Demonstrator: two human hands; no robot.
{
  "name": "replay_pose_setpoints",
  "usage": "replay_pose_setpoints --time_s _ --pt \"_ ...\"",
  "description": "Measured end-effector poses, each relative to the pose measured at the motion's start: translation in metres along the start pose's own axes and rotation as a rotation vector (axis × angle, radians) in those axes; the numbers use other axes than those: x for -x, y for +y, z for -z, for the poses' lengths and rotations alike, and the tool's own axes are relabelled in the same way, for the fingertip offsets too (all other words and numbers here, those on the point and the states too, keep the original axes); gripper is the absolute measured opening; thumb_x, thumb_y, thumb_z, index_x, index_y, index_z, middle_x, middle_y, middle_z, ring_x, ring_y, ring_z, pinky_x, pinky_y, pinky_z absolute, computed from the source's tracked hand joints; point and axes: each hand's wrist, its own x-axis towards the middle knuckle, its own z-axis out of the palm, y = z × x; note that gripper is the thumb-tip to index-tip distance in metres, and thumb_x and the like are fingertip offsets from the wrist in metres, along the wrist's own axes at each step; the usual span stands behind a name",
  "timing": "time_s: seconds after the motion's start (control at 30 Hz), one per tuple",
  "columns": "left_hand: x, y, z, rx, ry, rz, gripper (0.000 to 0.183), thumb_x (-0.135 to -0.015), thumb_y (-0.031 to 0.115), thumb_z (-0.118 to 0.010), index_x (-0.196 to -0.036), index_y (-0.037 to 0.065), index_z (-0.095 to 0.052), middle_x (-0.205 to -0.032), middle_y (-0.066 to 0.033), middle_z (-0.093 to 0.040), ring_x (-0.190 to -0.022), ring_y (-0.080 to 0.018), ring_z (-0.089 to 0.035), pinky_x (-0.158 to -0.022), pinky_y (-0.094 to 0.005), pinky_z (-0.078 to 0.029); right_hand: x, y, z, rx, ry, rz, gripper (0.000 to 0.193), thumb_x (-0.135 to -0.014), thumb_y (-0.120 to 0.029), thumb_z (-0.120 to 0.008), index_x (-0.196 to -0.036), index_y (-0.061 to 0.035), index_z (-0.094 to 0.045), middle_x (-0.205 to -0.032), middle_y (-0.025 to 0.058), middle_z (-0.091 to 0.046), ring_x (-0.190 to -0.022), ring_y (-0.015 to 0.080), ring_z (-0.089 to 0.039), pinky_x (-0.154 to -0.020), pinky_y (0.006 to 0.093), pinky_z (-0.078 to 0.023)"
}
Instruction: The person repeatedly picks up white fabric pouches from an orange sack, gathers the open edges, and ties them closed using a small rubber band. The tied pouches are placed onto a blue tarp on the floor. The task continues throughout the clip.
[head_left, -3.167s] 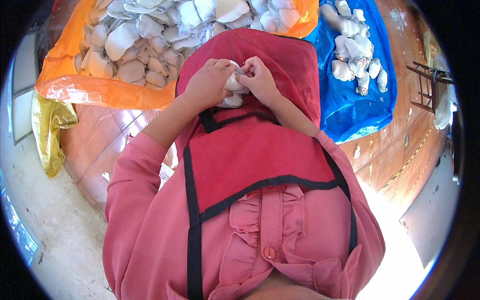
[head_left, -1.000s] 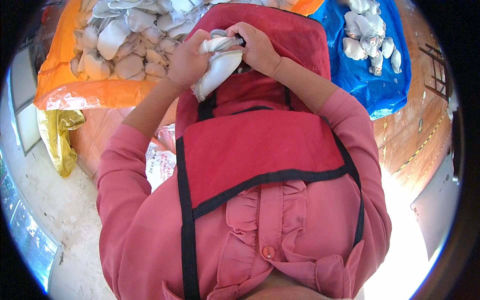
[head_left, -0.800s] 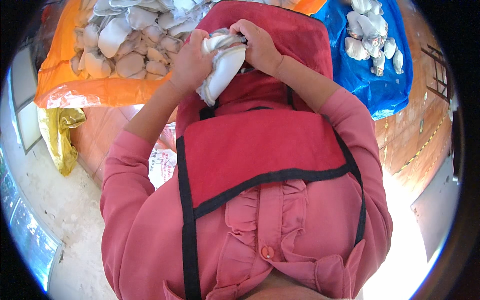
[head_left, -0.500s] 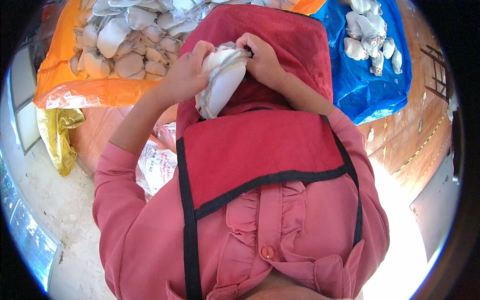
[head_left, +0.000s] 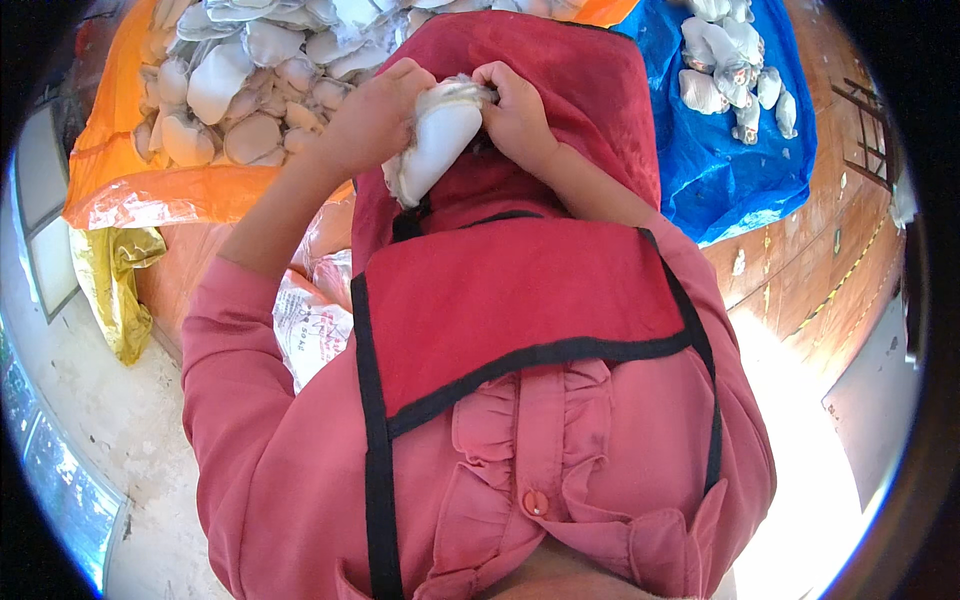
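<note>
Above my lap, both hands grip a white, smooth, padded cloth piece [head_left: 446, 140] with a rough greyish edge. It looks rounded and tilts down to the left. My left hand [head_left: 378, 115] is closed on its upper left side, and part of the piece is hidden behind the fingers. My right hand [head_left: 517, 113] pinches the edge at its upper right corner, with fingertips pressed together. Beneath the hands lies the red apron [head_left: 590, 100] spread over my lap.
An orange sheet [head_left: 170, 195] at the far left bears a pile of similar white pieces [head_left: 255, 137]. On a blue sheet [head_left: 735, 195] at the far right lie several white bundles [head_left: 735, 65]. A yellow bag [head_left: 120, 290] and a printed plastic bag [head_left: 310, 320] lie at the left.
The white piece has turned and shifted slightly up, now showing a broader smooth face. My left hand has rotated further over it, its back now showing. The right hand still pinches the edge.
</note>
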Motion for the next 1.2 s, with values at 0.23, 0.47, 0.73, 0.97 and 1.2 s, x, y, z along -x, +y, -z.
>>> replay_pose_setpoints --time_s 0.23,0.47,0.73,0.97,1.2 --pt "-0.005 -0.013 -0.012 0.117 0.072 -0.002 0.036 -0.076 -0.002 -0.059 -0.110 0.009 -0.056 -0.105 -0.0133 -0.060 -0.101 -0.0367 -0.060 -0.085 -0.0416 -0.048 -0.004 0.000 -0.003 0.081 0.016 0.035 0.021 -0.079 -0.004 -0.064 -0.098 -0.0046 -0.056 -0.092 0.0183 -0.064 -0.086 0.0361 -0.063 -0.076 0.0419 -0.050" --pt "-0.003 -0.003 -0.026 0.130 0.119 0.186 0.038 -0.074 0.001 -0.064 -0.110 0.010 -0.057 -0.102 -0.0133 -0.060 -0.099 -0.0342 -0.060 -0.085 -0.0397 -0.048 -0.004 0.003 -0.004 -0.013 0.036 0.036 0.021 -0.078 -0.003 -0.066 -0.097 -0.0049 -0.059 -0.090 0.0151 -0.064 -0.084 0.0286 -0.065 -0.076 0.0363 -0.051" --pt "0.004 -0.003 -0.052 0.040 0.357 0.173 0.036 -0.074 0.005 -0.065 -0.108 0.015 -0.059 -0.092 -0.0129 -0.057 -0.087 -0.0371 -0.060 -0.075 -0.0461 -0.049 -0.014 -0.008 0.036 -0.181 -0.337 -0.137 0.029 -0.081 -0.001 -0.065 -0.110 -0.0030 -0.062 -0.099 0.0057 -0.066 -0.095 0.0151 -0.062 -0.087 0.0291 -0.050" --pt "0.004 0.008 -0.060 -0.048 0.487 0.244 0.034 -0.073 0.004 -0.065 -0.104 0.016 -0.063 -0.089 -0.0106 -0.055 -0.084 -0.0342 -0.060 -0.070 -0.0452 -0.049 -0.011 0.000 0.040 -0.253 -0.410 -0.104 0.031 -0.084 0.001 -0.059 -0.115 -0.0038 -0.062 -0.108 0.0049 -0.063 -0.104 0.0153 -0.059 -0.094 0.0284 -0.046" --pt "0.008 0.009 -0.071 -0.010 0.625 0.247 0.034 -0.071 0.001 -0.065 -0.103 0.014 -0.064 -0.094 -0.0092 -0.058 -0.087 -0.0346 -0.061 -0.073 -0.0445 -0.050 -0.004 0.003 0.035 -0.230 -0.392 -0.095 0.035 -0.083 0.002 -0.057 -0.117 -0.0043 -0.061 -0.115 0.0070 -0.060 -0.108 0.0173 -0.057 -0.098 0.0289 -0.044"
